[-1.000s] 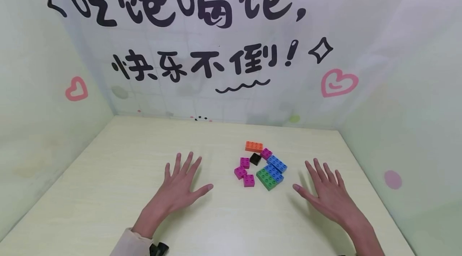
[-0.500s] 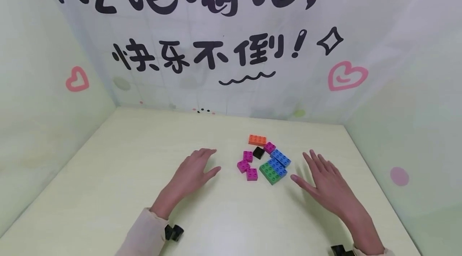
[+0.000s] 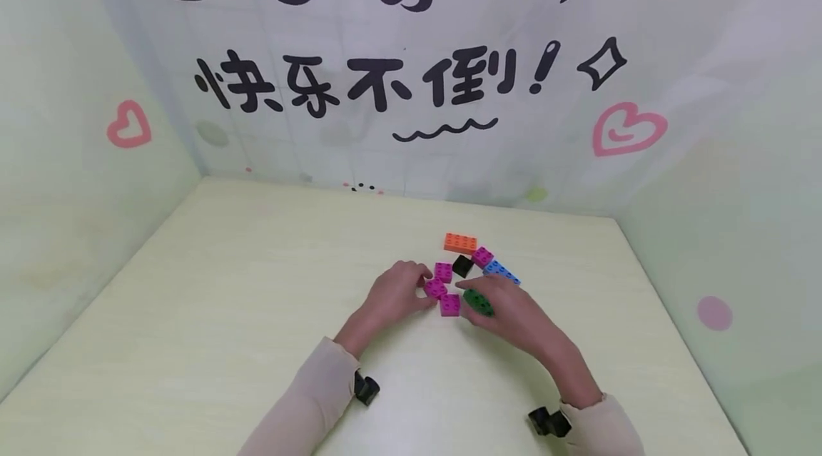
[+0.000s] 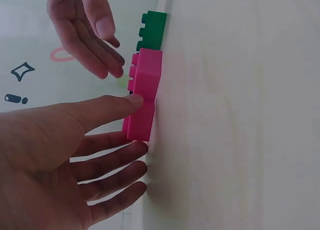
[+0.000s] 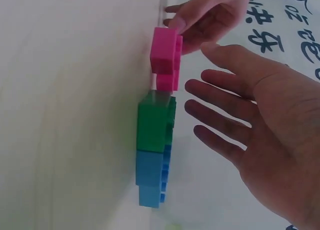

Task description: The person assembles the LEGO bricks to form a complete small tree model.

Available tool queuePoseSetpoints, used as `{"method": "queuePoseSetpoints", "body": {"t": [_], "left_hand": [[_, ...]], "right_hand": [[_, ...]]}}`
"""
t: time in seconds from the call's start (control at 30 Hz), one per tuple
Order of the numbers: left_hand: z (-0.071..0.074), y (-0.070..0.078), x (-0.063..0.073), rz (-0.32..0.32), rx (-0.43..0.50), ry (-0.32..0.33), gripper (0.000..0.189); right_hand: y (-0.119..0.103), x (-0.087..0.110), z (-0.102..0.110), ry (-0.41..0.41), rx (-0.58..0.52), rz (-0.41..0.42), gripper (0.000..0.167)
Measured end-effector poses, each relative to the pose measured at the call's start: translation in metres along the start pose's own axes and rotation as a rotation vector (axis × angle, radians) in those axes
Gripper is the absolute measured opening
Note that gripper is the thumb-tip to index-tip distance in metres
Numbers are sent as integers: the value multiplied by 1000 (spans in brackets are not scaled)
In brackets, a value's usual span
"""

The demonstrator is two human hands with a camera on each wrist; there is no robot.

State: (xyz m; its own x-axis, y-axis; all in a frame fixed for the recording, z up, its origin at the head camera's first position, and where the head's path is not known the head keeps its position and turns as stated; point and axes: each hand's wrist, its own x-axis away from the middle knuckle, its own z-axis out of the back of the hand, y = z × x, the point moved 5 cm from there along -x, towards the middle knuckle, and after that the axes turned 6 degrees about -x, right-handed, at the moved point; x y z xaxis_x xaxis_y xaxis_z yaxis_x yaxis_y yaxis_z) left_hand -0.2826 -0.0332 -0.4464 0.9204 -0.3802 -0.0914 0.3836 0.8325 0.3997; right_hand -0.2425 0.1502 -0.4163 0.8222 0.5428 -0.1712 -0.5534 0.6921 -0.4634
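Inward from either side, the left hand [image 3: 397, 293] and the right hand [image 3: 516, 313] have moved since half a second ago. The left's thumb and fingers reach around a small square magenta plastic brick [image 3: 434, 290]; whether they pinch it I cannot tell. The right, relaxed and holding nothing, hovers by a rectangular green plastic brick [image 3: 478, 302]. Both bricks lie on the pale tabletop [image 3: 257, 313].

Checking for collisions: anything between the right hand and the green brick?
Nothing visible: the right wrist view shows clear space between right hand and green brick. A pink brick sits to the green one's left, outside that gap.
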Motion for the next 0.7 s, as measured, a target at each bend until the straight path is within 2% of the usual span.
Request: {"method": "queuePoseSetpoints", "body": {"t": [0.13, 0.23, 0.37, 0.47, 0.57, 0.7], "left_hand": [[-3, 3, -1, -12, -12, 38, 37], [-1, 3, -2, -12, 3, 45, 34], [9, 1, -3, -14, 44, 41, 33], [20, 1, -2, -47, 121, 41, 33], [27, 2, 2, -117, 216, -1, 33], [21, 6, 7, -196, 294, -138, 30]], "right_hand": [[1, -5, -12, 10, 32, 64, 39], [3, -6, -14, 32, 42, 57, 38], [3, -7, -14, 36, -1, 44, 39], [2, -9, -15, 23, -26, 39, 41], [2, -9, -18, 11, -35, 25, 43], [3, -9, -22, -13, -58, -3, 46]]}}
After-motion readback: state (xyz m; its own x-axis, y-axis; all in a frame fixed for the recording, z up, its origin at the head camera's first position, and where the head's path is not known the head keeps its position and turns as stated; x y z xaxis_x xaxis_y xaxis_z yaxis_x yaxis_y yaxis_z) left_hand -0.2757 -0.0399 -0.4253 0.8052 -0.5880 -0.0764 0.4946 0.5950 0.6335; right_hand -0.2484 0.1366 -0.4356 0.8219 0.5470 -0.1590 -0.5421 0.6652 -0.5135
